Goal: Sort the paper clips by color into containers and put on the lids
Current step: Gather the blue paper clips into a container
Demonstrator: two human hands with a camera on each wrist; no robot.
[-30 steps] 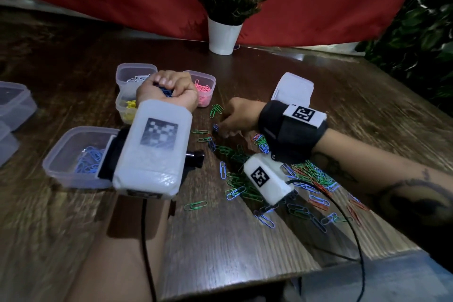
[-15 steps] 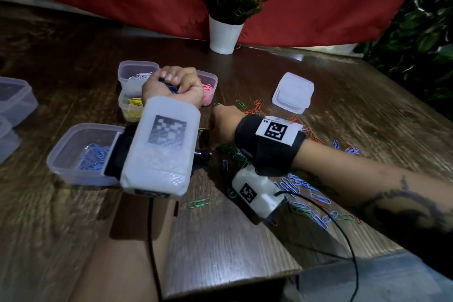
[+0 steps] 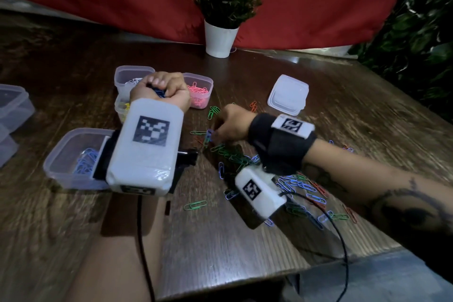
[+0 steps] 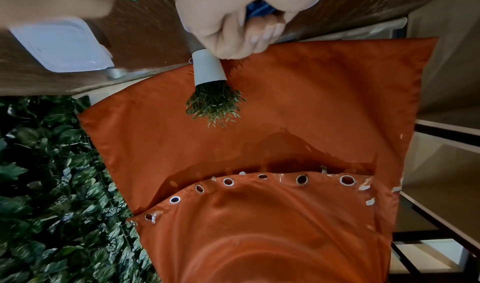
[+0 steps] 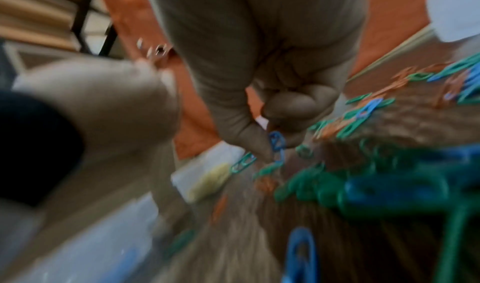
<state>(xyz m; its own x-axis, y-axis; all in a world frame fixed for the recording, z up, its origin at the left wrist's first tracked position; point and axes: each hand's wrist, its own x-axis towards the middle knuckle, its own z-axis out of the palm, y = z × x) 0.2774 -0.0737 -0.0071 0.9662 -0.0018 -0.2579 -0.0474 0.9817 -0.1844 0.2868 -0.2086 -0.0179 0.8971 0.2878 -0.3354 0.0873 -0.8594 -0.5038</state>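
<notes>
Two hands at work. Right hand (image 3: pixel 232 122): thumb and forefinger pinch one blue clip (image 5: pixel 276 143) at the near-left edge of the loose pile (image 3: pixel 235 157), its lower end still among green clips. Left hand (image 3: pixel 160 89): fist curled round a bunch of blue clips (image 4: pixel 259 10), held up just left of the pinch. Blue tub (image 3: pixel 73 154): open, partly filled, well left of both hands and nearer the person. Pink tub (image 3: pixel 198 92): just right of the fist; the white and yellow tubs sit behind it. Lids (image 3: pixel 288 94): stacked beyond the pinch, to its right. Advice on the step: lift the pinched clip straight up so no green one hooks along, pass it into the fist, then empty the fist low over the blue tub.
</notes>
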